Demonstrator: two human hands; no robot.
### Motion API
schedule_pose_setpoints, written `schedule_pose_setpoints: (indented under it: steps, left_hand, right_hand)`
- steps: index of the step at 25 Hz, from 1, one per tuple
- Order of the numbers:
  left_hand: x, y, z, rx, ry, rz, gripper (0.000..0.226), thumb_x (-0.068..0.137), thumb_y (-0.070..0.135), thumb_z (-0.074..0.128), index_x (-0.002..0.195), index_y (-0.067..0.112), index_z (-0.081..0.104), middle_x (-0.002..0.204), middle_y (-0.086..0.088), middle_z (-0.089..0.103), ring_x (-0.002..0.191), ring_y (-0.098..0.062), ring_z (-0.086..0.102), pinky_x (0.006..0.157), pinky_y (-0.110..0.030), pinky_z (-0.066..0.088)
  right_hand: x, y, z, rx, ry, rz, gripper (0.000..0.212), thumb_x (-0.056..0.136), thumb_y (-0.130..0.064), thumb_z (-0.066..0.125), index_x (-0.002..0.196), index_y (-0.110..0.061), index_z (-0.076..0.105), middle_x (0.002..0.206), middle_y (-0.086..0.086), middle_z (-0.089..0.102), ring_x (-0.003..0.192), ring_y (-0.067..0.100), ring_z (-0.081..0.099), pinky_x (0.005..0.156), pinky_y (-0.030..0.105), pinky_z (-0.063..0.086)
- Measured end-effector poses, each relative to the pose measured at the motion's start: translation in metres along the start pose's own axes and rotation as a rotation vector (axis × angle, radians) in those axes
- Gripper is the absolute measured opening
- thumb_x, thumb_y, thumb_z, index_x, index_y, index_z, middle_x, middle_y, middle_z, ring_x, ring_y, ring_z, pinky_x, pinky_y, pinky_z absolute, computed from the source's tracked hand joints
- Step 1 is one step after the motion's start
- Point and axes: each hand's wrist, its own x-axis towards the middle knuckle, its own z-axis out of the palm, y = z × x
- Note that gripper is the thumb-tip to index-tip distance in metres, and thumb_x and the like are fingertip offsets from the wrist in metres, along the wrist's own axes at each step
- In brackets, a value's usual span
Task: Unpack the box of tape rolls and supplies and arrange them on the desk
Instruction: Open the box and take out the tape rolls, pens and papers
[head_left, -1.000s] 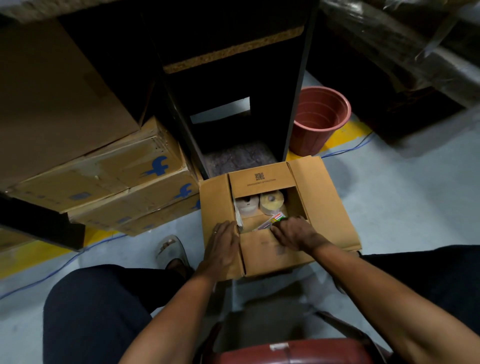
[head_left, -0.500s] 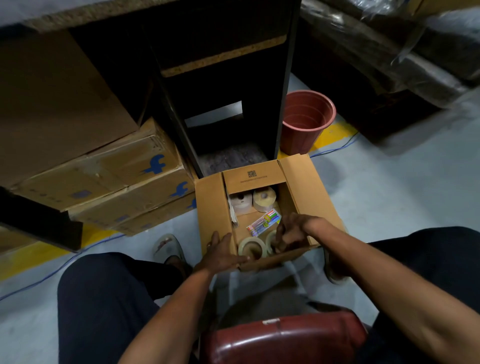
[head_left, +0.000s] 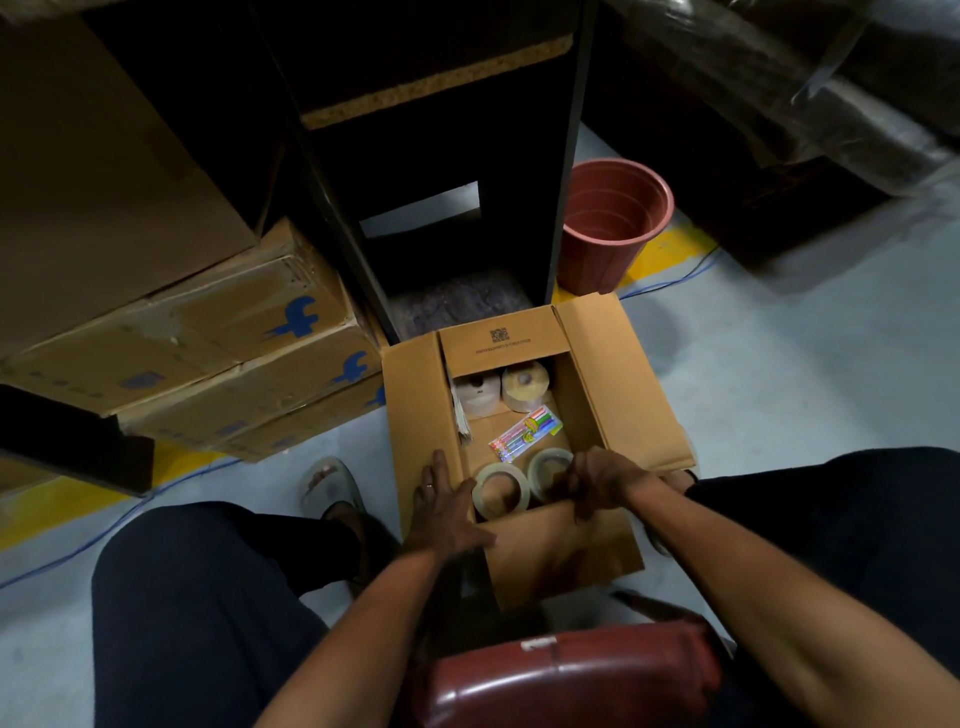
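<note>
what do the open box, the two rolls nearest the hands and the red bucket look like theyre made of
Open box: brown corrugated cardboard, matte, with creased folded flaps and a printed code.
Two near rolls: probably clear or pale plastic packing tape, slightly glossy, translucent around a hollow core.
Red bucket: likely moulded plastic, dull reddish, with stepped rings inside.

Open brown cardboard box (head_left: 613, 384) on the floor, all four flaps folded out, near flap down toward the person. Inside: two clear tape rolls (head_left: 502, 491) side by side at the near wall, lying tilted. Pack of coloured pens (head_left: 525, 432) flat in the middle, diagonal. Two fat label rolls at the far wall, white one (head_left: 477, 394) left, yellowish one (head_left: 525, 385) right. Thin white papers (head_left: 461, 415) stand against the left wall.
</note>
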Motion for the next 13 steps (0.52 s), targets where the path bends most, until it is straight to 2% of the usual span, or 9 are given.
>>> schedule_pose_setpoints:
  steps: [3, 5, 6, 8, 9, 11, 12, 13]
  left_hand:
    - [0.002, 0.002, 0.008, 0.114, 0.054, -0.002, 0.099, 0.070, 0.064, 0.073, 0.151, 0.036, 0.026, 0.158, -0.017, -0.033, 0.148, -0.043, -0.016, 0.121, -0.054, 0.006]
    - [0.003, 0.003, 0.013, 0.175, 0.112, -0.006, 0.093, 0.071, 0.067, 0.069, 0.149, 0.035, 0.030, 0.159, -0.019, -0.027, 0.149, -0.044, -0.010, 0.121, -0.054, 0.006]
    - [0.004, 0.005, 0.014, 0.193, 0.138, -0.013, 0.089, 0.072, 0.068, 0.068, 0.147, 0.035, 0.033, 0.160, -0.020, -0.025, 0.149, -0.044, -0.007, 0.121, -0.054, 0.006]
    - [0.005, 0.007, 0.016, 0.225, 0.166, -0.022, 0.086, 0.074, 0.070, 0.064, 0.146, 0.033, 0.034, 0.160, -0.022, -0.021, 0.149, -0.045, -0.002, 0.121, -0.055, 0.006]
    - [0.006, 0.007, 0.019, 0.245, 0.173, -0.022, 0.086, 0.075, 0.071, 0.060, 0.147, 0.032, 0.033, 0.160, -0.024, -0.020, 0.148, -0.046, 0.000, 0.120, -0.056, 0.006]
    - [0.007, 0.008, 0.021, 0.284, 0.173, -0.021, 0.087, 0.078, 0.074, 0.055, 0.149, 0.030, 0.030, 0.160, -0.027, -0.018, 0.147, -0.048, 0.004, 0.119, -0.057, 0.007]
    - [0.006, 0.008, 0.021, 0.290, 0.173, -0.018, 0.088, 0.079, 0.074, 0.053, 0.150, 0.030, 0.028, 0.160, -0.027, -0.018, 0.147, -0.049, 0.005, 0.119, -0.059, 0.008]
    - [0.007, 0.006, 0.022, 0.292, 0.185, -0.007, 0.090, 0.078, 0.076, 0.053, 0.151, 0.030, 0.027, 0.160, -0.028, -0.018, 0.147, -0.050, 0.006, 0.119, -0.060, 0.009]
  right_hand:
    - [-0.007, -0.008, 0.003, -0.108, 0.094, -0.042, 0.042, 0.065, -0.029, 0.086, 0.104, -0.019, 0.072, 0.114, 0.005, 0.069, 0.104, 0.025, 0.067, 0.088, 0.032, 0.052]
    - [-0.004, -0.009, 0.010, -0.213, 0.164, -0.098, 0.033, 0.079, -0.028, 0.072, 0.110, -0.015, 0.067, 0.117, 0.009, 0.067, 0.107, 0.031, 0.064, 0.087, 0.034, 0.048]
    - [-0.004, -0.011, 0.012, -0.256, 0.181, -0.126, 0.027, 0.084, -0.025, 0.063, 0.109, -0.014, 0.065, 0.117, 0.012, 0.066, 0.106, 0.034, 0.063, 0.084, 0.034, 0.048]
    - [-0.007, -0.016, 0.016, -0.288, 0.260, -0.198, 0.009, 0.086, -0.021, 0.052, 0.091, -0.018, 0.060, 0.107, 0.017, 0.068, 0.097, 0.035, 0.066, 0.068, 0.027, 0.048]
    - [-0.008, -0.016, 0.018, -0.275, 0.302, -0.237, 0.001, 0.080, -0.021, 0.056, 0.079, -0.022, 0.055, 0.091, 0.015, 0.070, 0.083, 0.031, 0.069, 0.055, 0.021, 0.044]
    - [-0.003, -0.014, 0.023, -0.345, 0.290, -0.274, 0.028, 0.045, -0.032, 0.075, 0.062, -0.023, 0.055, 0.055, 0.002, 0.062, 0.046, 0.020, 0.062, 0.037, 0.014, 0.036]
    - [-0.001, -0.010, 0.022, -0.309, 0.284, -0.288, 0.036, 0.029, -0.031, 0.080, 0.054, -0.020, 0.056, 0.047, -0.001, 0.057, 0.038, 0.017, 0.057, 0.035, 0.013, 0.034]
    - [0.002, -0.005, 0.026, -0.275, 0.321, -0.324, 0.040, 0.022, -0.029, 0.083, 0.050, -0.018, 0.056, 0.044, -0.001, 0.054, 0.035, 0.016, 0.054, 0.034, 0.013, 0.033]
